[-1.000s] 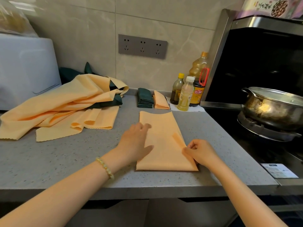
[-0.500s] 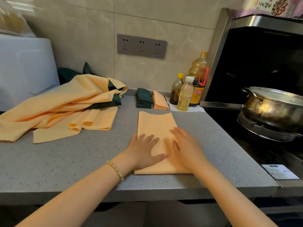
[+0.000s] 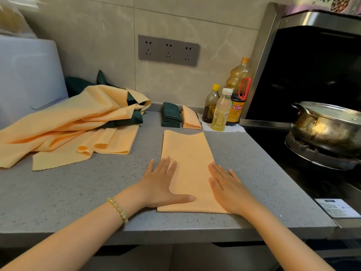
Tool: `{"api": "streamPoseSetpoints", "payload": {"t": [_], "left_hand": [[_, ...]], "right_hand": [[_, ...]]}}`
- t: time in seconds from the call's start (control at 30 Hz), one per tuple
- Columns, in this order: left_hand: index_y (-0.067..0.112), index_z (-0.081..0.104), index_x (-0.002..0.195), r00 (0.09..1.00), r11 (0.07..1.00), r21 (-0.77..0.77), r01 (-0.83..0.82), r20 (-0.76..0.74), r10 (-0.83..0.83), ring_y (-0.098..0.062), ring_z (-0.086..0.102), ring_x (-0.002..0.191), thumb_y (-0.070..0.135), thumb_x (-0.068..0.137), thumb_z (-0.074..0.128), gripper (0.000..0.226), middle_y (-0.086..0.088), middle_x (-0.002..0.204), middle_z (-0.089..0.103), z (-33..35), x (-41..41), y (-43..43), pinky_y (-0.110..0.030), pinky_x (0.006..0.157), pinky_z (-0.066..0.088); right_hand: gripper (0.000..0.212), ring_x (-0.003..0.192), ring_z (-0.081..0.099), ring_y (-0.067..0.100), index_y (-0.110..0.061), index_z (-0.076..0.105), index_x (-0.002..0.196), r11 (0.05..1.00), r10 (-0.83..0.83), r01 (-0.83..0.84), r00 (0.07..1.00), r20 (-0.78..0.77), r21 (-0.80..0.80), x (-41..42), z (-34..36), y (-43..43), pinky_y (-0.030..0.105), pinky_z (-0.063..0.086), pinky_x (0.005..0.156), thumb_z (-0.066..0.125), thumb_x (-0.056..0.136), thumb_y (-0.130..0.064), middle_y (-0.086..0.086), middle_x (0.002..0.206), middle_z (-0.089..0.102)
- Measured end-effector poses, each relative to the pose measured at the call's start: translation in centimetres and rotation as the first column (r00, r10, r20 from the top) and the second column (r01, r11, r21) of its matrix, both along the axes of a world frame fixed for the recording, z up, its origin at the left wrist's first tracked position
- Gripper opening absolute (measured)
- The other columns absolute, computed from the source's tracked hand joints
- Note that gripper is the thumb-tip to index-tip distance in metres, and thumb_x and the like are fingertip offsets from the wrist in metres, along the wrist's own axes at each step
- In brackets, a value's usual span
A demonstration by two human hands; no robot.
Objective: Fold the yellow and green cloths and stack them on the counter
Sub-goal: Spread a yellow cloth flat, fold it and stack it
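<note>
Head view — left hand and right hand flat, fingers spread, on yellow cloth.

- a folded yellow cloth lies lengthwise on the grey counter.
- the left hand and right hand press flat on its near half, fingers spread.
- a heap of unfolded cloths sits at left.
- folded green cloths and folded yellow cloths stand side by side by the wall.
</note>
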State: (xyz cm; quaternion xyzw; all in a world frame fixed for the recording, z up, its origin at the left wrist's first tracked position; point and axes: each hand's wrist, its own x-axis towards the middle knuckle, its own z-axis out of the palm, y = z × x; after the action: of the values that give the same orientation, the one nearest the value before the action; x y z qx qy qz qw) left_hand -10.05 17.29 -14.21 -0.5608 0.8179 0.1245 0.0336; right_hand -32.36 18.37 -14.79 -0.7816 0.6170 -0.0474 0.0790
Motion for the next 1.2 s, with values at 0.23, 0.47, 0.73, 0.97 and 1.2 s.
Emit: {"api": "streamPoseSetpoints", "payload": {"t": [0.23,0.47,0.73,0.97,1.2], "left_hand": [[0.018,-0.019,0.150,0.992,0.992,0.010,0.123,0.027,-0.124,-0.008,-0.023,0.142,0.093,0.061,0.031,0.127,0.005,0.157,-0.023,0.6,2.7,0.5,-0.033,0.115,-0.019],[0.037,0.027,0.147,0.966,0.956,-0.164,0.243,-0.050,-0.254,-0.008,0.024,0.137,0.080,0.070,0.052,0.092,0.015,0.152,0.029,2.6,3.6,2.2,-0.026,0.112,0.015],[0.030,0.012,0.153,0.971,0.973,-0.017,0.230,0.075,-0.228,-0.015,0.011,0.146,0.073,0.080,0.051,0.094,0.011,0.160,0.007,3.3,2.9,3.7,-0.033,0.117,0.010],[0.030,0.008,0.153,0.966,0.966,-0.062,0.253,0.071,-0.248,-0.015,0.008,0.147,0.049,0.096,0.039,0.068,0.008,0.160,0.005,2.7,3.1,3.8,-0.032,0.119,0.003],[0.029,0.027,0.149,0.929,0.900,-0.231,0.369,0.097,-0.356,-0.020,0.027,0.139,0.055,0.090,0.021,0.064,-0.001,0.151,0.035,1.8,4.4,3.5,-0.028,0.116,0.010]], "right_hand": [[0.048,0.145,-0.007,0.007,-0.024,0.017,0.150,0.992,0.078,-0.077,0.997,0.000,-0.102,-0.8,0.1,0.0,0.025,-0.011,0.115,0.017,0.103,-0.032,-0.010,0.158,0.008],[0.035,0.128,0.033,0.006,-0.043,0.046,0.133,0.965,0.229,-0.219,0.972,0.051,-0.147,-1.5,1.3,1.6,0.018,0.021,0.106,0.033,0.101,-0.035,-0.021,0.136,0.042],[0.081,0.136,-0.005,-0.010,-0.046,0.009,0.146,0.947,0.313,-0.307,0.948,-0.064,0.091,-2.4,2.6,3.7,0.022,-0.009,0.115,0.030,0.076,-0.080,-0.030,0.149,-0.004],[0.058,0.136,0.009,-0.015,-0.055,0.018,0.137,0.949,0.316,-0.314,0.947,0.055,-0.037,-3.8,1.2,3.5,0.025,0.004,0.119,0.032,0.081,-0.056,-0.032,0.148,0.013],[0.039,0.128,0.027,-0.007,-0.047,0.052,0.116,0.926,0.367,-0.349,0.920,0.136,-0.141,-3.4,1.8,2.5,0.030,0.022,0.114,0.061,0.079,-0.053,-0.031,0.132,0.036]]}}
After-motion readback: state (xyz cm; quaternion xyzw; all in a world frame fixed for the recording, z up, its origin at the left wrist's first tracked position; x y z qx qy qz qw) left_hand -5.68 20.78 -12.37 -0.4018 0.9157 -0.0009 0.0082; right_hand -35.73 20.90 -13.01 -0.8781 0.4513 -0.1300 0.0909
